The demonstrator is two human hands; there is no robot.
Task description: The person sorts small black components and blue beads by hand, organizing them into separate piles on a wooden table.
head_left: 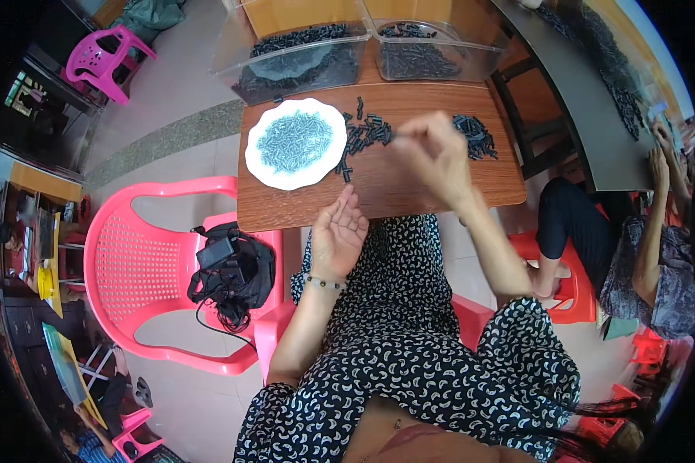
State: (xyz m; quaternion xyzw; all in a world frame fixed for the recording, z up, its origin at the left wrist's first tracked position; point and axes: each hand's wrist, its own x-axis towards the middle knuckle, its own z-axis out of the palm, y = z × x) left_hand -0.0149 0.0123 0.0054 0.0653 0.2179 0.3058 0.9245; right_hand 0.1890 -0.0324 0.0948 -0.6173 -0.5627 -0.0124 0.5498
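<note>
My left hand (338,235) is palm up at the front edge of the brown wooden table (301,208), its fingers loosely bent and apart. Its fingertips are just below a small black cylindrical piece at the lower end of a loose pile of black pieces (372,131). Beside that pile, a white scalloped plate (256,158) holds many small shiny metal pins or screws (295,143). My right hand (436,158) is over the table between this pile and a second pile of black pieces (475,137). Motion smears its fingers, so I cannot make out whether they hold anything.
Two clear plastic bins (301,65) (432,65) of black pieces stand along the table's far side. A pink chair (143,270) at the left carries a black bag (239,270). To the right, another person's hands (659,154) are at a dark table (587,116) with more black pieces.
</note>
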